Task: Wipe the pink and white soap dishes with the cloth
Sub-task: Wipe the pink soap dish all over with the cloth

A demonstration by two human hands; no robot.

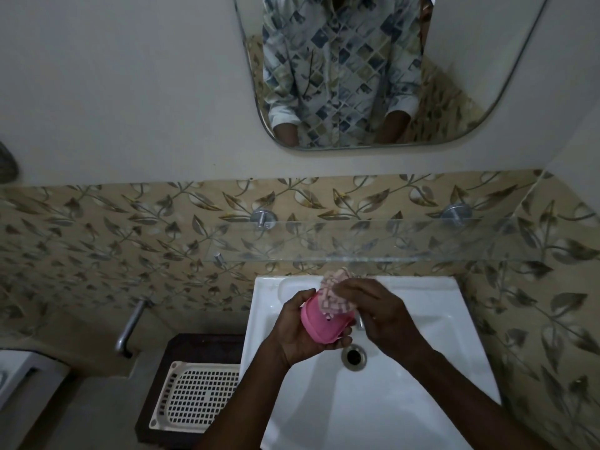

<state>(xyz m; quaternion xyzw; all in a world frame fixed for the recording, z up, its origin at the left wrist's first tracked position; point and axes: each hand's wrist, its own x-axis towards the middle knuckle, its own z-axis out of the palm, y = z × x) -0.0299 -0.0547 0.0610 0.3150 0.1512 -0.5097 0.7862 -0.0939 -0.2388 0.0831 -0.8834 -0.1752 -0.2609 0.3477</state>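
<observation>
**Pink dish held over the sink**

The left hand (302, 332) has its fingers curled round the pink dish (319, 324), above the sink (422, 323) near the drain (354, 356); the right hand (380, 313) pinches the cloth (334, 298) onto the dish's far end, hiding that part; the glass shelf (324, 258) edge sits close above; the room is dim.

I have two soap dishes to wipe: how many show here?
1 for certain: the pink soap dish, held in the left hand over the sink. The white perforated tray left of the sink may be a second.
</observation>
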